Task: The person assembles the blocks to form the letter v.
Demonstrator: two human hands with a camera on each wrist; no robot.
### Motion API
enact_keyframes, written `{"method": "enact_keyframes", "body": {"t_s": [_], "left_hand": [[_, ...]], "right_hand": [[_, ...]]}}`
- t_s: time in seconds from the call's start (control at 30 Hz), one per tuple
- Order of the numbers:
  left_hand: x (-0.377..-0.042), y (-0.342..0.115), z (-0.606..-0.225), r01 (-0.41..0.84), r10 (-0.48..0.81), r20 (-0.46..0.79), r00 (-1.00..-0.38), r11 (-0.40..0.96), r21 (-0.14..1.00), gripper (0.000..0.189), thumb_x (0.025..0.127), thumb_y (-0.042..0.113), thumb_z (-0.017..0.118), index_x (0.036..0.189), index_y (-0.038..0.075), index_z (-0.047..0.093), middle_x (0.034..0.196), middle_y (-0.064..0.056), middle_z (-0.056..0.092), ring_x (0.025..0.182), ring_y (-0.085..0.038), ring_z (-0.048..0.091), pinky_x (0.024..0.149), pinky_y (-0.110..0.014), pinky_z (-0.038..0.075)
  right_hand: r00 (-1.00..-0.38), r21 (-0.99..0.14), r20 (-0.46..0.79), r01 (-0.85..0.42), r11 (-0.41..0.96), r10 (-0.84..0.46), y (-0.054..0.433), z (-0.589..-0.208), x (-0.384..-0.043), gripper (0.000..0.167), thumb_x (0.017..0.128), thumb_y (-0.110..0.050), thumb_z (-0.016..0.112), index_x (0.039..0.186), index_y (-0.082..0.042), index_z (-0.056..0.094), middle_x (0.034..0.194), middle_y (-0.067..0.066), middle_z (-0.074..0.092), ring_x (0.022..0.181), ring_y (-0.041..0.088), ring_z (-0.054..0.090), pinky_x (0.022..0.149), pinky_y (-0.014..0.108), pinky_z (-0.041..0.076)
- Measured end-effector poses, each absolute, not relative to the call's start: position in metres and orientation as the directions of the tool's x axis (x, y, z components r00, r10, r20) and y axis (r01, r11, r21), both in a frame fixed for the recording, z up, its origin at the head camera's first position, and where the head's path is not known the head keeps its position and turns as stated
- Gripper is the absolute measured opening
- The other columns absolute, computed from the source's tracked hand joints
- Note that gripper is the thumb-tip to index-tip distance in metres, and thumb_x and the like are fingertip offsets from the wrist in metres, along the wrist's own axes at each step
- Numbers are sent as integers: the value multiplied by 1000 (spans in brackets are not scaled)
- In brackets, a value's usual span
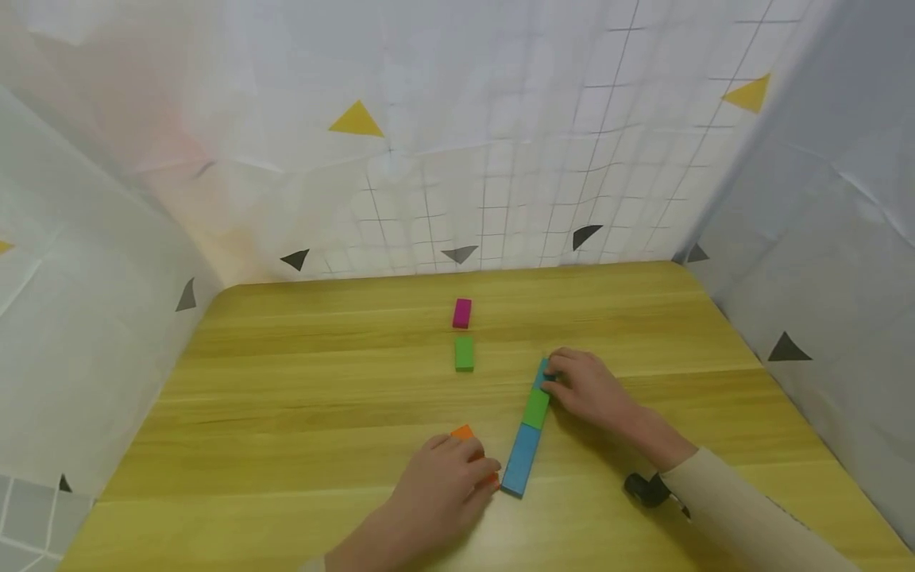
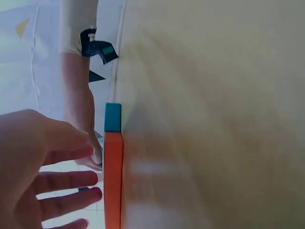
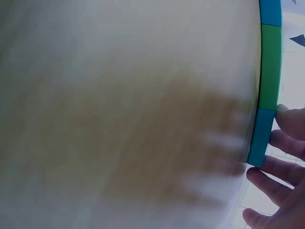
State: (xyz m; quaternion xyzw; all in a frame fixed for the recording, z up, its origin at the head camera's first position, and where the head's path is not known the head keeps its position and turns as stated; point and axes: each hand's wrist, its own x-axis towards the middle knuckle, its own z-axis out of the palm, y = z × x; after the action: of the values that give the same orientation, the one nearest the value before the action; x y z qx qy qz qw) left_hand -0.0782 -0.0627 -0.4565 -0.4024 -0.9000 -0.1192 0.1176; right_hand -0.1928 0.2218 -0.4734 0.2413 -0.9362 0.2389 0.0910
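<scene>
My left hand (image 1: 446,485) is over an orange block (image 1: 462,432) lying flat on the table. In the left wrist view its loosely spread fingers are beside the orange block's top edge; contact is hard to tell. Right of it runs a slanted row: a blue block (image 1: 522,461) nearest me, a green block (image 1: 536,409), then a second blue block (image 3: 262,136) at the far end. Thumb and fingers of my right hand (image 1: 589,385) touch that far blue block from above, one finger at its end, without a plain pinch.
A second green block (image 1: 464,354) and a magenta block (image 1: 462,313) lie further back on the wooden table (image 1: 322,342). White sheets (image 1: 443,191) with triangle marks enclose the back and sides. A black wrist device (image 1: 646,488) sits by the right sleeve.
</scene>
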Motion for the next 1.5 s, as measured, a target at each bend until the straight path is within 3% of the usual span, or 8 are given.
{"method": "enact_keyframes", "body": {"t_s": [0.23,0.4,0.63,0.97,1.07,1.27,1.5], "left_hand": [[-86,-65,-459,758,676,361,-642,629,172,15,93,33,67,102,27,76,90,13,65,81,-5,60,87,-31,51],[-92,-65,-457,756,657,384,-649,616,222,13,89,27,69,99,25,77,89,14,68,80,-3,63,79,-26,53],[-109,-67,-450,667,566,361,-741,684,296,13,92,30,68,100,24,77,89,13,69,77,-5,64,68,-22,51],[-138,-72,-451,631,531,398,-748,756,176,14,92,32,68,101,26,76,91,11,70,78,-8,65,69,-26,53],[-145,-73,-455,607,512,367,-776,764,219,16,92,34,66,103,27,76,93,12,71,80,-8,66,69,-26,53],[-160,-77,-462,470,424,203,-882,769,433,21,95,38,63,109,28,75,101,12,68,88,-9,66,73,-27,53],[-174,-82,-465,423,400,154,-904,782,458,24,95,38,61,113,29,73,107,10,68,93,-10,66,79,-31,54]], "right_hand": [[-877,-417,269,-480,772,-399,219,-472,-191,10,86,-16,76,92,-9,72,106,10,71,96,25,69,85,44,56],[-882,-434,264,-470,769,-390,220,-473,-191,10,87,-15,76,93,-9,72,106,10,71,96,25,69,84,43,57],[-891,-462,251,-454,762,-379,220,-473,-191,10,88,-15,74,95,-9,71,109,10,70,98,26,69,85,43,57],[-899,-485,238,-438,757,-368,220,-471,-188,11,89,-15,74,97,-8,72,112,12,69,100,27,68,86,43,57],[-903,-491,231,-429,758,-361,220,-471,-189,11,89,-14,74,97,-8,71,110,11,69,99,25,68,85,41,57],[-908,-503,218,-418,756,-358,219,-469,-188,10,89,-14,73,97,-8,71,108,9,69,98,24,68,84,41,57],[-907,-500,225,-421,757,-356,218,-470,-188,7,89,-14,74,94,-10,71,106,7,70,97,23,68,84,41,57]]}}
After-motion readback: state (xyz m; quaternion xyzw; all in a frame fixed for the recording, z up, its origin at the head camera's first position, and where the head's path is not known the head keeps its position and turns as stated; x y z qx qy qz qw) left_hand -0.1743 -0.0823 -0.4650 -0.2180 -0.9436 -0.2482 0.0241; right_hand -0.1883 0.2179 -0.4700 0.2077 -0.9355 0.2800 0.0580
